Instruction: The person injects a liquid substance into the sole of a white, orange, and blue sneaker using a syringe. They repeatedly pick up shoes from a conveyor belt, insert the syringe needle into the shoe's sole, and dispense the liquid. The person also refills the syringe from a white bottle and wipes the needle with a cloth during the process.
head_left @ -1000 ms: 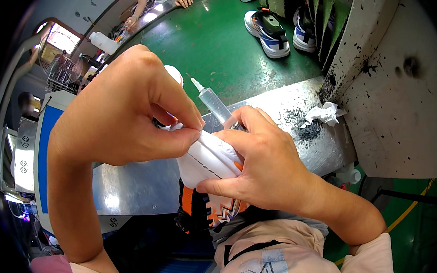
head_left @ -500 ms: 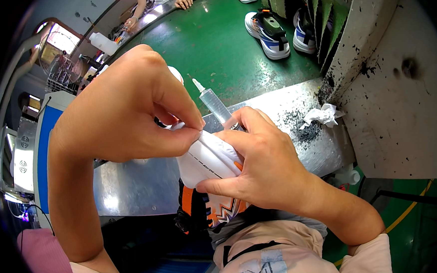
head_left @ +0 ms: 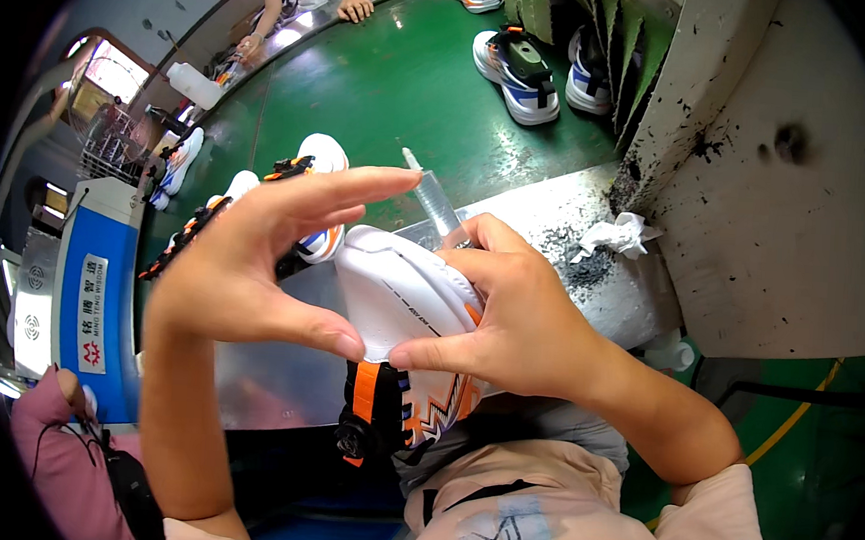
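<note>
Right hand [head_left: 518, 325] clamps white shoe [head_left: 401, 293] sole-up | left hand [head_left: 255, 259] spread open, thumb on sole edge | syringe [head_left: 435, 199] behind | best: press evenly, steady grip

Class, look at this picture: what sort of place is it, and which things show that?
Probably a shoe factory line: finished shoes ride a green conveyor belt, and hands work on a white shoe.
</note>
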The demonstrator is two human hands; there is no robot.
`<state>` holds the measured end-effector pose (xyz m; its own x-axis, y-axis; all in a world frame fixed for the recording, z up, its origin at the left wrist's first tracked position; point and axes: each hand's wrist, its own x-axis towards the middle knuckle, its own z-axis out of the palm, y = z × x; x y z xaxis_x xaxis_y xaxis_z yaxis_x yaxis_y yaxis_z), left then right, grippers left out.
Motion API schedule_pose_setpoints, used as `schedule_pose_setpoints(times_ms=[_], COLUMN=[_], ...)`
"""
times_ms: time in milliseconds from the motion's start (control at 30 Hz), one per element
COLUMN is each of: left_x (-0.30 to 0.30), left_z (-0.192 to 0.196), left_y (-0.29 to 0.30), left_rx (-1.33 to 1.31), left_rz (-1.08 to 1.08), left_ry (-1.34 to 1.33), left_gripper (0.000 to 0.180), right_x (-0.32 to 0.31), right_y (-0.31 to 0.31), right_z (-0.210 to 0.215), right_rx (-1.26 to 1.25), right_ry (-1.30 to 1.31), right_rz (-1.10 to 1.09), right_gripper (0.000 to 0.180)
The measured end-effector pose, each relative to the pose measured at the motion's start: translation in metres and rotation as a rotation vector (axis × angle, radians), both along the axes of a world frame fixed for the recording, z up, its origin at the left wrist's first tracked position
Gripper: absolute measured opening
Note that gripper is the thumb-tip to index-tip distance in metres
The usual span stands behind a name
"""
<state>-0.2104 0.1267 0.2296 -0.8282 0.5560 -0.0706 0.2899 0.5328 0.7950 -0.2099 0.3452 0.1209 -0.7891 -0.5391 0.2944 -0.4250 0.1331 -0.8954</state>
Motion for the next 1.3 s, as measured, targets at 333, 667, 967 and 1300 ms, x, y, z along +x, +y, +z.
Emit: schedule_pose_setpoints(times_ms=[333, 667, 967, 1300], left_x=[0.024, 0.051, 0.055, 0.052], left_z=[-0.099, -0.105, -0.113, -0.11], left_y=[0.029, 0.037, 0.058, 0.063], left_rx=[0.592, 0.39, 0.336, 0.273], left_rz=[0.449, 0.569, 0.554, 0.501], left_ry=[-0.069, -0.434, -0.536, -0.456], left_gripper=[0.064, 0.05, 0.049, 0.045], right_x=[-0.012, 0.004, 0.006, 0.003], right_y=[0.058, 0.074, 0.047, 0.049], right_z=[-0.024, -0.06, -0.04, -0.035], right_rx=[0.217, 0.58, 0.058, 0.222], right_ry=[-0.092, 0.507, 0.332, 0.415], right_rz=[-0.012, -0.129, -0.077, -0.03], right_gripper=[0.038, 0.042, 0.011, 0.01])
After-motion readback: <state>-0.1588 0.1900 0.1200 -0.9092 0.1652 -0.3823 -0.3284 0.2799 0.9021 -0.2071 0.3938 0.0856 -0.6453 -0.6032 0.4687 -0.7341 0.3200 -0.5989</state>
